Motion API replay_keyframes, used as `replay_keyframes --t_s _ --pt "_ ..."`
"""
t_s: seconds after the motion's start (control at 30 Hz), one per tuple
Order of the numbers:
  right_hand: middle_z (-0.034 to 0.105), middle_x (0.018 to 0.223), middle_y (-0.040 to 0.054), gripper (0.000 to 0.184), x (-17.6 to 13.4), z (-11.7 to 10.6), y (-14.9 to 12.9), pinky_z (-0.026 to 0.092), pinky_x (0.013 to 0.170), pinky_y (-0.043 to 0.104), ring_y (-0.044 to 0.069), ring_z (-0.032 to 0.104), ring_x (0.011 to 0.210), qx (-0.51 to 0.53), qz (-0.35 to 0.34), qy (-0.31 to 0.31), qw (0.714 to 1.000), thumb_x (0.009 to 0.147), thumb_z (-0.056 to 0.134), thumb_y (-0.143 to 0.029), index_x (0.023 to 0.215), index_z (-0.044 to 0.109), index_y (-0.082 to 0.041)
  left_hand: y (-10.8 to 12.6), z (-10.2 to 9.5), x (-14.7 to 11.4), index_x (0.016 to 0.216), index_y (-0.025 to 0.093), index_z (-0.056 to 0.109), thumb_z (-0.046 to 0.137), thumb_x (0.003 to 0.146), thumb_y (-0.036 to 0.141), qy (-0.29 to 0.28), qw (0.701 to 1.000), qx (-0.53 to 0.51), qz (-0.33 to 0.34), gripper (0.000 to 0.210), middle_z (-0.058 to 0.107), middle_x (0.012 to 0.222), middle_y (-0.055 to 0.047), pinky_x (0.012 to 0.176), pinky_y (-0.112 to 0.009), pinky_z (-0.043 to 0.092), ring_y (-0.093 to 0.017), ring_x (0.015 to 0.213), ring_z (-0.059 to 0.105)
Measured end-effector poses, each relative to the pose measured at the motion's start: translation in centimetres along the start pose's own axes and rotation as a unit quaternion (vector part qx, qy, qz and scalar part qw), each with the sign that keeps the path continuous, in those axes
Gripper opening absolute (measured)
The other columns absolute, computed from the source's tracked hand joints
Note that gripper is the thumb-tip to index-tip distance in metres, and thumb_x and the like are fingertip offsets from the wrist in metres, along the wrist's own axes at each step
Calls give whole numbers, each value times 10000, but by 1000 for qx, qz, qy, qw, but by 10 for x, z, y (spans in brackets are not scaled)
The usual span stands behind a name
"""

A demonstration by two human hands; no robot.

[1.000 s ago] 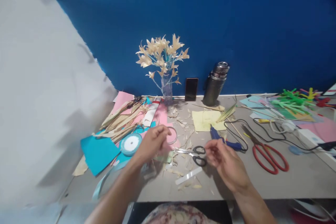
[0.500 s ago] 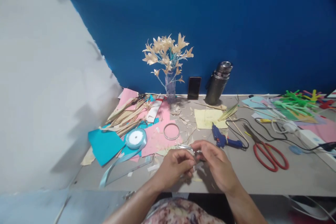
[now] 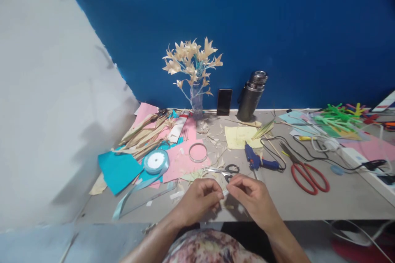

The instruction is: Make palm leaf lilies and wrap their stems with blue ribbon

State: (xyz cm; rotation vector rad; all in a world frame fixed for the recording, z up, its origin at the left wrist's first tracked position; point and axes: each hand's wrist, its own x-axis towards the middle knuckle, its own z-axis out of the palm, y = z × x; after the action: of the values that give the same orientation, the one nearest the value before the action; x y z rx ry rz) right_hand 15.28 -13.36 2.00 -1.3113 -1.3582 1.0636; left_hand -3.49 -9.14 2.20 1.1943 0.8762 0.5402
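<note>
My left hand [image 3: 202, 198] and my right hand [image 3: 249, 197] are close together over the front of the table, thumbs and fingertips pinched. A small pale bit [image 3: 225, 192] shows between the fingertips, too small to name. Just beyond the hands lie small scissors [image 3: 218, 171] with dark handles, touched by neither hand as far as I can see. Light scraps and shavings are strewn around them. A ring-shaped band [image 3: 198, 153] rests on pink paper [image 3: 175, 164] farther back.
A blue glue gun [image 3: 259, 160] and large red-handled scissors [image 3: 304, 172] lie at right, near a power strip [image 3: 367, 168]. Ribbon [image 3: 156, 161], teal paper [image 3: 119, 172] and dried husks [image 3: 145, 133] are left. Behind stand a flower vase [image 3: 196, 102], a phone [image 3: 224, 102] and a flask [image 3: 253, 96].
The small scissors, at my right fingers before, now lie on the table. Both hands have drawn slightly toward me, fingertips closer together. The view has turned slightly right.
</note>
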Motion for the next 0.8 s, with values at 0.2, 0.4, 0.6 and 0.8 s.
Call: replay_keyframes --t_s 0.2,0.4,0.6,0.8 --pt "684 784 49 245 -1 -8 -3 492 651 250 179 622 725 22 -12 61 998 850 700 -383 723 706 -174 7 -10 -7 665 171 579 621 829 411 31 989 134 45 293 557 588 7 589 -249 375 -128 577 494" --pt "667 736 31 237 -10 -22 1 480 614 256 169 606 666 10 -29 200 979 862 687 -382 732 683 -185 13 -23 -14 663 195 535 521 868 370 67 952 294 58 270 549 647 1 618 -263 353 -164 652 495" --pt "703 798 57 140 -18 -20 -13 483 691 307 197 633 743 -175 -180 217 943 950 579 -229 858 679 -201 13 -28 -14 699 204 543 461 910 356 50 928 366 42 272 595 694 -11 652 -285 361 -192 700 542" --pt "718 842 43 118 -9 3 -29 337 1021 450 215 614 899 -428 -277 -13 860 933 590 -136 882 674 -201 14 -11 -13 677 206 461 448 930 327 26 906 418 56 281 572 686 -5 634 -288 314 -179 675 513"
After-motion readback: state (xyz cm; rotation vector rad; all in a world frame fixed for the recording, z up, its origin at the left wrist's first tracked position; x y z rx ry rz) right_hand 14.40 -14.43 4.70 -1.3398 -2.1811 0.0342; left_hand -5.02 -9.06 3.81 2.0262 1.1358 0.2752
